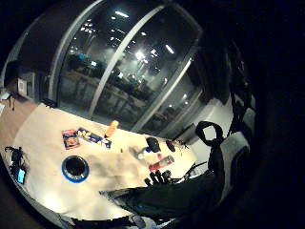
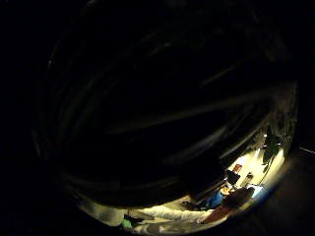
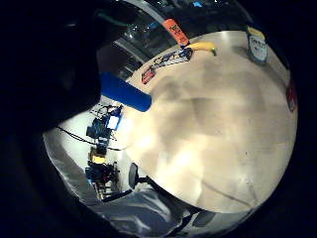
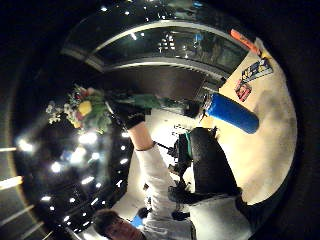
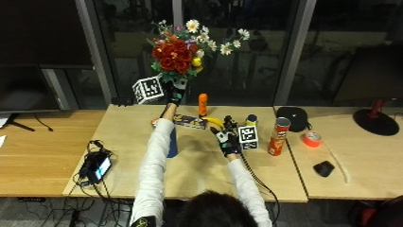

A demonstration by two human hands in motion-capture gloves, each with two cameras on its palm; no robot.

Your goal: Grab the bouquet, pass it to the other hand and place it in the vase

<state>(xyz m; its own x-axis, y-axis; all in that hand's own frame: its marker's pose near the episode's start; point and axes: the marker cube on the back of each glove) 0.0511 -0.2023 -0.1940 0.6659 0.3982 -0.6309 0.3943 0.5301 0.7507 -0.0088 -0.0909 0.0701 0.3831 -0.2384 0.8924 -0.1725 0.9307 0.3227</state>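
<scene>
On the left there's a phone (image 5: 96, 166) on the table (image 5: 189, 175) edge with cables. The blue vase (image 5: 172, 142) stands next to the left sleeve, mostly hidden behind that arm. The left hand (image 5: 176, 92) is raised high, fingers wrapped round the bouquet (image 5: 182, 49) stems, flowers up. An orange bottle (image 5: 203, 104) and a banana (image 5: 215, 122) sit behind, a red chip can (image 5: 276, 136) and black mouse (image 5: 323, 168) further right. The right hand (image 5: 226, 139) hovers low over the table, can't tell if its fingers are apart
</scene>
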